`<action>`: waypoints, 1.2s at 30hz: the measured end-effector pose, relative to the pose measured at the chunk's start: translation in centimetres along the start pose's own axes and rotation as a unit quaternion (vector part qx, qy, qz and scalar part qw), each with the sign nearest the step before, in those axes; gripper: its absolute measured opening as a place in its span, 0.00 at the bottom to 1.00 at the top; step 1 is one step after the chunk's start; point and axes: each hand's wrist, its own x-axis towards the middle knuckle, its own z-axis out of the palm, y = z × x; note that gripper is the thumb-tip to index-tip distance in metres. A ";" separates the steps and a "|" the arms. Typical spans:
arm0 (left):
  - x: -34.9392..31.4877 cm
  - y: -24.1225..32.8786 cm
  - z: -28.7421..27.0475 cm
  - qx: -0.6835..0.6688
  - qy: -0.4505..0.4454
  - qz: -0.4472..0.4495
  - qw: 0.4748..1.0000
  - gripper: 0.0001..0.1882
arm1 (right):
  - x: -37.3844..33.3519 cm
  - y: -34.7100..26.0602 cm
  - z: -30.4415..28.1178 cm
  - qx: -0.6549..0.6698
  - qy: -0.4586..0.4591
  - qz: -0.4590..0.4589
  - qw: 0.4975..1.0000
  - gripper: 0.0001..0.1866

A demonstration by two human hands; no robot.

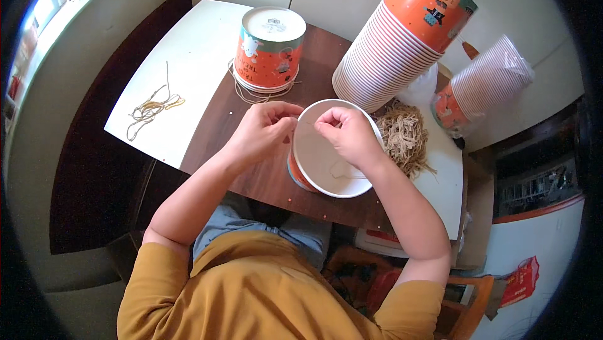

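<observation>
A white-lined paper bucket point(320, 158) with an orange and teal outside stands mouth up, close in front of me. Above its opening, my right hand point(348, 134) is closed in a pinch on a thin beige string. A loop of this string point(342, 175) hangs against the inner wall. My left hand point(267, 131) is at the left rim, thumb and fingers drawn together; what lies between its fingertips is too small to make out.
Behind stands an upside-down stack of orange buckets point(270, 57) with cords around its base. A tall leaning bucket stack point(389, 45) rises at the back right, beside a bundle of beige strings point(404, 136) and plastic-wrapped buckets point(483, 86). Loose cords point(151, 111) lie on the table's left.
</observation>
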 end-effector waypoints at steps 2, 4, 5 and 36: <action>0.2 -0.8 -0.4 -0.024 0.004 -0.015 1.000 0.14 | 0.0 0.0 -0.1 0.005 -0.004 0.002 1.000 0.05; 0.3 -0.8 -0.5 -0.015 0.003 -0.013 1.000 0.14 | 0.1 0.1 -0.1 0.009 -0.007 0.004 1.000 0.05; 0.3 -0.8 -0.5 -0.007 0.002 -0.011 1.000 0.13 | 0.2 0.1 0.0 0.017 -0.009 -0.007 1.000 0.05; 0.7 0.4 -1.2 0.213 -0.019 0.139 0.967 0.11 | 1.2 0.4 1.2 0.000 0.009 -0.011 1.000 0.06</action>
